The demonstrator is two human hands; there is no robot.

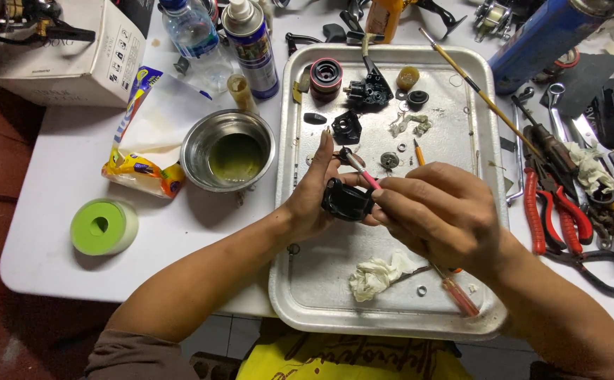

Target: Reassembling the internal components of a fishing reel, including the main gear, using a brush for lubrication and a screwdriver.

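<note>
Two hands meet above the metal tray (493,211): left hand (314,193) grips a black housing (347,200), right hand (437,211) pinches a pink brush (360,170) slanting up-left over it.

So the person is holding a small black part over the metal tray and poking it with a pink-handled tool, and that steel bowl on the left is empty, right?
Not quite. The head view shows the steel bowl holds a greenish liquid. The rest stands: the left hand holds the small black part over the metal tray, and the right hand works a pink-handled tool into it.
</note>
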